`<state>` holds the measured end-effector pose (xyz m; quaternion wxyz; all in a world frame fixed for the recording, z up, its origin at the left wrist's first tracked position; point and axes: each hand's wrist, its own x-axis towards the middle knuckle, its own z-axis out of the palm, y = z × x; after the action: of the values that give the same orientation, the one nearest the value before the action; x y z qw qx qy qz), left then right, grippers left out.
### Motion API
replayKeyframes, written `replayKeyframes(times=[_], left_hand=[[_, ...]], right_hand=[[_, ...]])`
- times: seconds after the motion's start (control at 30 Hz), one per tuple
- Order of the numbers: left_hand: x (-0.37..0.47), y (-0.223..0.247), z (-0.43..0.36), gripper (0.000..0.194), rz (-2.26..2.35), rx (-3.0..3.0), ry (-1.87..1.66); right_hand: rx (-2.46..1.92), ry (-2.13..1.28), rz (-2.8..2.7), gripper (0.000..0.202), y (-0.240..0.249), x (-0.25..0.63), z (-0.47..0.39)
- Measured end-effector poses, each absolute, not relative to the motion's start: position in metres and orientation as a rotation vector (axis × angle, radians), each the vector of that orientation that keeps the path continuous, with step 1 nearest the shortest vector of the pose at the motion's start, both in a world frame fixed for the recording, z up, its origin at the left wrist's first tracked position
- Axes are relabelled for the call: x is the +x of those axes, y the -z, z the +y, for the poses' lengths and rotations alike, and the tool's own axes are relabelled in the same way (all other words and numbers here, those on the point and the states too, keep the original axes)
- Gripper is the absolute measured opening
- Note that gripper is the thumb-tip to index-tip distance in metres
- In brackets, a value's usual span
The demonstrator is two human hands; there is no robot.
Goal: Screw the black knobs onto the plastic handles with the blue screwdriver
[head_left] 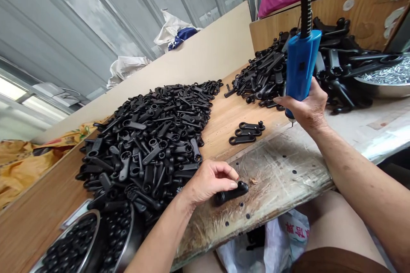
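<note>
My left hand (208,181) is low over the front of the bench, thumb and forefinger pinched together at the raised end of a black plastic crank handle (231,194). That handle lies on the worn bench edge; whether a small part sits between the fingertips is hidden. Wrapped around a blue electric screwdriver (303,66), my right hand (309,104) holds it upright, its bit pointing down just over the bench. Between the hands, a few similar black handles (242,139) lie side by side, apart from both hands.
A big heap of black handles (153,136) covers the left, another pile (265,72) the back right. Small screws fill a metal bowl (384,87). Bowls of round black knobs (72,243) stand at lower left. A plastic bag (272,239) hangs below the bench edge.
</note>
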<state>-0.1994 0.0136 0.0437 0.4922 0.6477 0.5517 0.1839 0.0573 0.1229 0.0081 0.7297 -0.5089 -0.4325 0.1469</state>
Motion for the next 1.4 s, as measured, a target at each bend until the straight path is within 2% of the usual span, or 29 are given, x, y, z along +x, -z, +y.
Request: replayKeyframes(times=[0.37, 0.6, 1.2, 1.4], left_hand=[[-0.199, -0.030, 0.005, 0.025, 1.381, 1.748, -0.378], [-0.197, -0.029, 0.013, 0.045, 1.323, 1.852, -0.189], [-0.186, -0.035, 0.015, 0.044, 1.369, 2.042, -0.041], [-0.191, -0.037, 0.014, 0.051, 1.411, 2.004, -0.029]], right_hand=[[-1.134, -0.310, -0.966, 0.041, -0.005, 0.060, 0.125], [-1.125, -0.324, -0.967, 0.046, -0.008, 0.058, 0.123], [-1.074, -0.367, -1.021, 0.052, -0.005, 0.057, 0.124], [-1.089, -0.407, -1.020, 0.054, -0.007, 0.057, 0.122]])
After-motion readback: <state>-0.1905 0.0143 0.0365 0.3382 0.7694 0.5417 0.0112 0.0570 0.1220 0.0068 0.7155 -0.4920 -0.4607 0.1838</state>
